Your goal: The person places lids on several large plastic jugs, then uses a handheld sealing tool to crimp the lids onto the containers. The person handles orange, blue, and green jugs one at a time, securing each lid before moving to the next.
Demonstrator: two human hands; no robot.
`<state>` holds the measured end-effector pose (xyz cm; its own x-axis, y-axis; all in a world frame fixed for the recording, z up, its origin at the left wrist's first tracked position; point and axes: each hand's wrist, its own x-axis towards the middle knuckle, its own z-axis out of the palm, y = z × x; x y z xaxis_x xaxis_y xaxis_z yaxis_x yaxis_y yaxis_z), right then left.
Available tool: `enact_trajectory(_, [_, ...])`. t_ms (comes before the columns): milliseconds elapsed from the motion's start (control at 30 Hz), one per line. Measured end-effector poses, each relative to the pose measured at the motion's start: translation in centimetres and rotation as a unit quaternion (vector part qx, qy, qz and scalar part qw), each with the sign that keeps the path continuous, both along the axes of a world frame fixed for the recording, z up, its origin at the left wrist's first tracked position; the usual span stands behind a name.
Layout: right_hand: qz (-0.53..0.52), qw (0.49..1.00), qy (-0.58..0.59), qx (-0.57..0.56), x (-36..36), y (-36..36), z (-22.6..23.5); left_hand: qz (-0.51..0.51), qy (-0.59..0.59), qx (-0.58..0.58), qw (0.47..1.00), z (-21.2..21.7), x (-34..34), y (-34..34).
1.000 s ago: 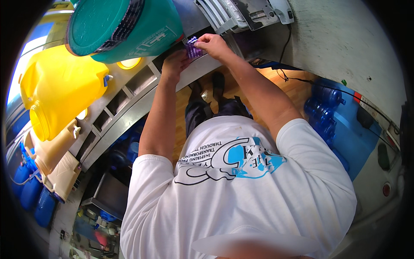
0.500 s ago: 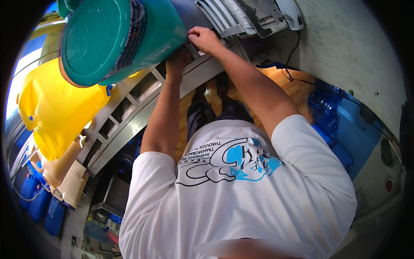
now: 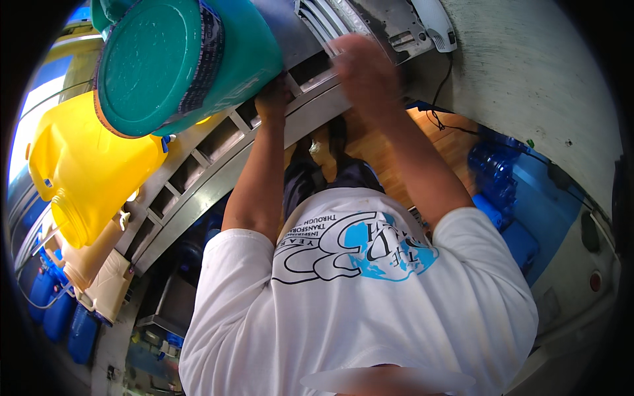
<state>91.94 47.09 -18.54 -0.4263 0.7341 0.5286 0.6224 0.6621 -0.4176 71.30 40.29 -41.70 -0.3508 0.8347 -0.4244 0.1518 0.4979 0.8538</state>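
Observation:
A large teal round container (image 3: pixel 155 63), with a dark patterned band, rests at the upper left with its wet round face toward me. My left hand (image 3: pixel 272 100) is in shadow against the container's right lower side, above the slatted metal counter (image 3: pixel 228 148). Its fingers are mostly hidden there, so I cannot tell what they hold. Apart from the container, my right hand (image 3: pixel 364 69) is smeared by motion in front of a metal rack with pale slats (image 3: pixel 323 26). I cannot make out its fingers or anything in them.
Left of the counter sit a yellow jug (image 3: pixel 96 158) and beige jugs (image 3: pixel 109 277). A grey-white device (image 3: pixel 434 25) with a black cord (image 3: pixel 446 79) is at the upper right, beside a pale wall (image 3: pixel 528 86). Blue bottles (image 3: pixel 495 168) stand at the right.
My right hand has left the container's edge and moved to the right. My left hand stays by the container, which looks almost unmoved.

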Motion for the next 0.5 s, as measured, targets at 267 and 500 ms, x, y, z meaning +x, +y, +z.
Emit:
enact_trajectory(267, [-0.316, 0.912, -0.188, -0.181, 8.5, 4.5, 7.8, 0.239, -0.391, -0.039, 0.888, 1.5, 1.5, 0.3])
enact_trajectory(500, [-0.322, 0.835, -0.178, -0.409, 9.3, 5.3, 8.3, 0.241, -0.516, -0.003, 0.822, 3.3, 1.9, 0.3])
